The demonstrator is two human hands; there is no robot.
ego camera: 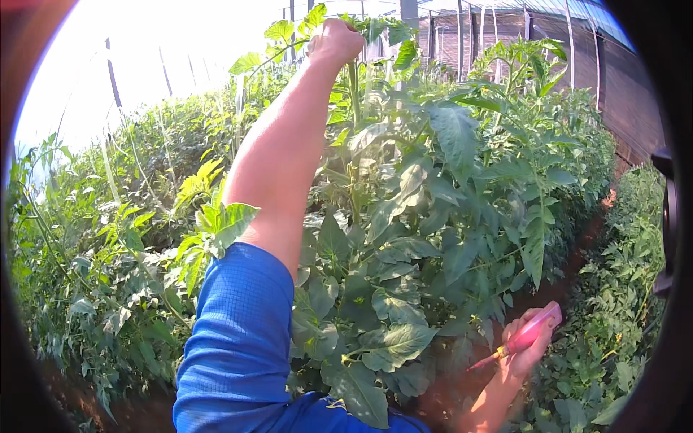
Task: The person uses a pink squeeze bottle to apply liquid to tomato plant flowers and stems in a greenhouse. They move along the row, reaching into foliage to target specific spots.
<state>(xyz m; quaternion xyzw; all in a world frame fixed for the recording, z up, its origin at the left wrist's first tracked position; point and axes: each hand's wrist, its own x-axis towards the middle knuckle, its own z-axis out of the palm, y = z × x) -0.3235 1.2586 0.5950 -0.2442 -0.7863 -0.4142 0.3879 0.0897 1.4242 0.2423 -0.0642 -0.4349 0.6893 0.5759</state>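
My left hand (pixel 338 40) is raised at the top of the view, its fingers closed around the upper shoot of a tall tomato plant (pixel 354 97). Leaves stick out on both sides of the fist, which hides the gripped part. Low on the right, my right hand (pixel 522 346) holds a pink bottle-like tool (pixel 530 330) with a yellowish collar and a thin red tip. The tip points down and left, apart from the nearest leaves. Broad tomato leaves (pixel 398 346) hang between my two arms.
Dense tomato rows (pixel 135 243) fill the left side, with pale strings (pixel 111 173) running up from them. A narrow soil path (pixel 579 254) runs along the right, beside another green row (pixel 622 314). Behind stand greenhouse posts (pixel 410 13) and a brownish wall (pixel 628 81).
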